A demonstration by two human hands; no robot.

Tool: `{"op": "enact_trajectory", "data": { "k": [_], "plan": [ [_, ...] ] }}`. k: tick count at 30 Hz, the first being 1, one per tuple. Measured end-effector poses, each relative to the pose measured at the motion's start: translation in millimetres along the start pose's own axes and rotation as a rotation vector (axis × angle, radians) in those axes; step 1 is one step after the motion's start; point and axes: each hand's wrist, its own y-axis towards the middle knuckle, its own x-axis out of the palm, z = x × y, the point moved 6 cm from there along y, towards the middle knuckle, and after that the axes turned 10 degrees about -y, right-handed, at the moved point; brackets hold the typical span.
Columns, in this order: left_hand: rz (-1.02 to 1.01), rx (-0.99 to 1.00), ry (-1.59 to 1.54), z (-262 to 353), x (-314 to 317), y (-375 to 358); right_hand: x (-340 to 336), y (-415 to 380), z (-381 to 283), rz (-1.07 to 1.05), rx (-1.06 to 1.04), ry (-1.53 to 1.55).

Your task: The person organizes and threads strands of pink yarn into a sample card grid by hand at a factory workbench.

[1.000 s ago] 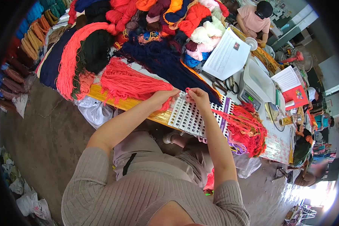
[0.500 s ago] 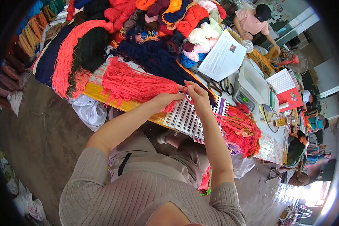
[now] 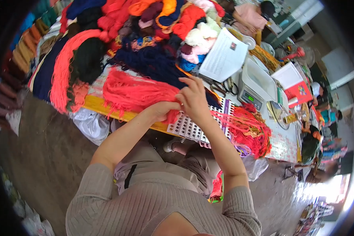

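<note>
A thick bundle of coral yarn (image 3: 139,91) lies along the table's near edge. My left hand (image 3: 164,111) is closed around its right end, where a short tuft hangs below the fingers. Right beside it, my right hand (image 3: 193,100) has its thumb and some fingertips together against the bundle's end, with upper fingers raised. Any strand pinched there is too small to make out. Under both hands lies a white card with rows of holes (image 3: 190,128). Coral strands (image 3: 221,117) run from behind my right wrist toward a pile of mixed red yarn (image 3: 249,135).
Navy yarn (image 3: 145,59) and many coloured skeins cover the table behind. Scissors (image 3: 231,87), a printed sheet (image 3: 223,55) and a digital scale (image 3: 251,98) stand to the right. Across the table sits a person in pink (image 3: 249,17). A white plastic bag (image 3: 91,122) hangs at the front edge.
The red loop of yarn at my right fingers no longer shows. My right hand has shifted slightly left and raised its upper fingers. My left hand keeps its grip. The whole view has shifted slightly.
</note>
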Motion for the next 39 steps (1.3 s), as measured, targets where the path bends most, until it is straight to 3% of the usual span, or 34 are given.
{"op": "enact_trajectory", "data": {
  "k": [1,2,3,5,6,7,8,9,11,13,14,15,16,17,19,20,21,22,23,24,25,29,33,34,37,39],
  "plan": [
    [0.007,-0.031,-0.046,-2.8,2.8,0.8,-12.0,6.0,-7.2,0.021,-0.009,0.002],
    [-0.264,-0.13,-0.084,-3.2,5.1,2.6,-23.0,9.7,-8.7,0.043,-0.02,0.001],
    [-0.238,-0.135,-0.111,-0.4,-9.3,0.7,-33.4,11.6,3.5,0.104,0.037,0.181],
    [-0.177,-0.074,-0.068,18.1,-22.7,-11.3,-62.3,4.7,30.9,0.079,0.456,0.838],
    [-0.142,-0.01,0.001,30.7,-31.0,-18.5,-71.0,-3.6,44.5,0.229,0.52,1.395],
    [-0.013,0.053,0.156,45.4,-41.9,-28.5,-94.9,-10.5,56.8,0.26,0.397,1.591],
    [0.116,0.12,0.307,62.8,-50.7,-40.4,-111.6,-28.8,81.5,0.562,0.52,1.667],
    [0.181,0.156,0.347,79.2,-55.5,-53.1,-128.0,-46.0,107.4,0.71,0.441,1.846],
    [0.335,0.232,0.434,105.5,-79.6,-76.9,-154.7,-77.6,129.7,0.794,0.546,1.77],
    [0.428,0.282,0.574,137.2,-102.5,-101.7,-183.2,-126.2,176.8,0.89,0.676,1.447],
    [0.434,0.287,0.661,152.5,-110.6,-115.1,-210.2,-152.1,197.4,1.018,0.683,1.192],
    [0.387,0.443,0.576,170.8,-122.5,-125.7,-243.7,-186.5,204.0,1.063,0.823,0.436],
    [0.393,0.591,0.444,188.9,-117.6,-134.0,-265.4,-214.8,215.4,1.382,0.736,0.647],
    [0.341,0.712,0.307,198.9,-103.5,-142.4,-277.7,-197.6,185.3,1.412,0.629,0.678],
    [0.392,0.811,0.038,192.0,-84.5,-132.8,-240.9,-159.4,164.4,1.129,0.797,0.538],
    [0.255,0.688,-0.01,177.9,-101.4,-111.6,-201.7,-150.6,174.3,0.843,0.846,0.312],
    [0.482,0.602,0.015,156.0,-82.8,-91.6,-153.5,-121.2,149.5,0.575,0.872,0.364],
    [0.37,0.451,0.021,129.9,-85.5,-66.6,-104.8,-109.9,143.2,0.394,0.823,0.329],
    [0.38,0.35,0.058,103.8,-76.5,-49.5,-68.5,-81.7,114.0,0.139,0.734,0.342],
    [0.413,0.176,-0.02,73.6,-101.1,-26.8,-14.0,-80.5,116.2,0.071,0.704,0.565],
    [0.428,0.05,-0.12,48.2,-94.3,-17.4,25.2,-78.1,114.5,-0.015,0.632,0.489],
    [0.486,-0.188,-0.111,-4.2,-95.1,1.1,99.2,-69.6,104.7,-0.243,0.665,0.502],
    [0.498,-0.281,0.021,-15.1,-96.3,18.2,114.5,-79.3,111.0,-0.266,0.813,0.406],
    [0.5,-0.267,0.002,-18.8,-94.9,22.5,114.4,-79.1,106.1,-0.284,0.797,0.399],
    [0.334,0.018,0.413,-12.1,-86.3,43.1,105.1,-76.6,97.7,-0.216,0.706,0.101],
    [0.398,0.047,0.431,-21.4,-97.9,49.8,106.5,-78.6,95.6,-0.193,0.676,0.062]
  ]
}}
